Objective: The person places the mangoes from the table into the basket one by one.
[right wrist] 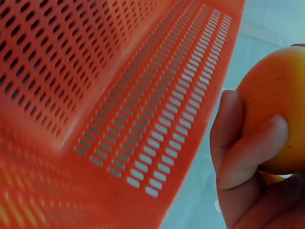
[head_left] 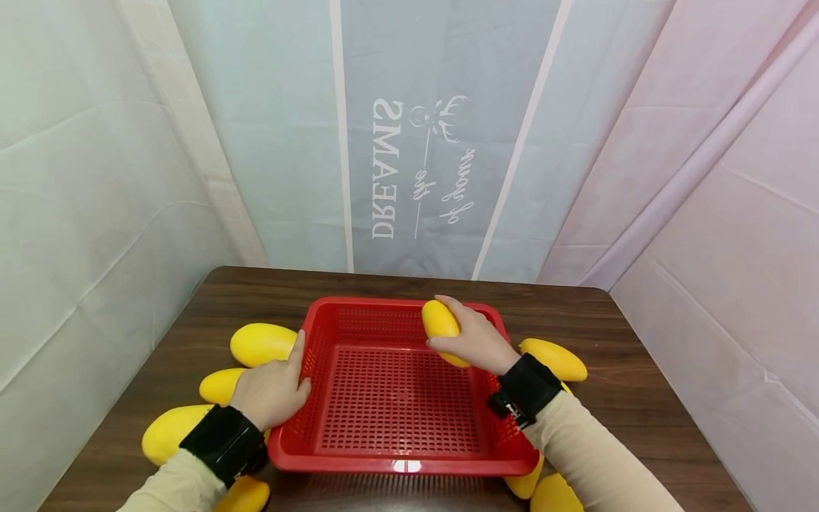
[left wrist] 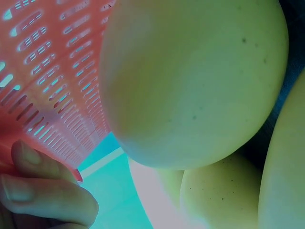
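Observation:
A red plastic basket (head_left: 403, 466) with a slotted floor and sides stands on the table, with nothing visible lying inside. My right hand (head_left: 476, 340) grips a yellow mango (head_left: 439, 320) above the basket's far right part. In the right wrist view, curled fingers (right wrist: 257, 148) press against that mango (right wrist: 281, 95) beside the basket rim. My left hand (head_left: 271, 391) holds the basket's left rim, its thumb over the edge. Curled fingers (left wrist: 47, 191) show against the red wall in the left wrist view, with large mangoes (left wrist: 195, 81) close by.
Several mangoes lie left of the basket, among them one by the left fingertips (head_left: 259, 343) and one near the wrist (head_left: 173, 430). More mangoes (head_left: 555, 359) lie on the right, partly under the right arm. A printed curtain (head_left: 422, 213) hangs behind the brown table (head_left: 256, 291).

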A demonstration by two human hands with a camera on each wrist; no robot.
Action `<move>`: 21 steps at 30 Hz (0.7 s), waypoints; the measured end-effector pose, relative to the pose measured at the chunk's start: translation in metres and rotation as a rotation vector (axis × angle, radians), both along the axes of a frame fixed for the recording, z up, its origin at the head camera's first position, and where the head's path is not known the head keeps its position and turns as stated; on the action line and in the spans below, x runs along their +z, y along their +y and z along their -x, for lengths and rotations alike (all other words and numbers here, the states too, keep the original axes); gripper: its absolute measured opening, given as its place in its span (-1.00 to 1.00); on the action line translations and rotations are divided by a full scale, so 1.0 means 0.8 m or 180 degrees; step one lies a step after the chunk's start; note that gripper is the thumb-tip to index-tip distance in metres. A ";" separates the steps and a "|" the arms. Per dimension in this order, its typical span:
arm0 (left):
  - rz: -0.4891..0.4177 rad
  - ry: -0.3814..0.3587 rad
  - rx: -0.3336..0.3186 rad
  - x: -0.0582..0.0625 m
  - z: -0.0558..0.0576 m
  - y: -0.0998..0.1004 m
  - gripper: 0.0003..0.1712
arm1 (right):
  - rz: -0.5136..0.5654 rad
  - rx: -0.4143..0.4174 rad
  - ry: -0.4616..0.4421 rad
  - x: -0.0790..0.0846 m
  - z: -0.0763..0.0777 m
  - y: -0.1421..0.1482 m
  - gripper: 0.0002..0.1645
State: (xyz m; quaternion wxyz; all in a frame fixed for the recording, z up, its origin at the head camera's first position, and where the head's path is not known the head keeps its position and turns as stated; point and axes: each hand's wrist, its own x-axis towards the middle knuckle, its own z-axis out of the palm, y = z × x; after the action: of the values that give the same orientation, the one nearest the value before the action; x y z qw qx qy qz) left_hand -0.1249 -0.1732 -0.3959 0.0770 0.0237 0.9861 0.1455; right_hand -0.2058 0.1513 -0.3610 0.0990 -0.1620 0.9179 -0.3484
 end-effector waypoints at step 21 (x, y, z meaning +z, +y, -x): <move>0.0004 -0.0021 0.0021 0.000 0.002 0.001 -0.01 | 0.0050 0.0065 -0.0133 -0.038 0.010 -0.049 0.02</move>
State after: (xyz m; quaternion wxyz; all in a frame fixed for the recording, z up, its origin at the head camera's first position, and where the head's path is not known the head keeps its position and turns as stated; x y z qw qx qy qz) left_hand -0.1262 -0.1725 -0.3961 0.0798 0.0198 0.9860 0.1452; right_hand -0.2141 0.1120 -0.3911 0.1205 -0.1648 0.9112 -0.3579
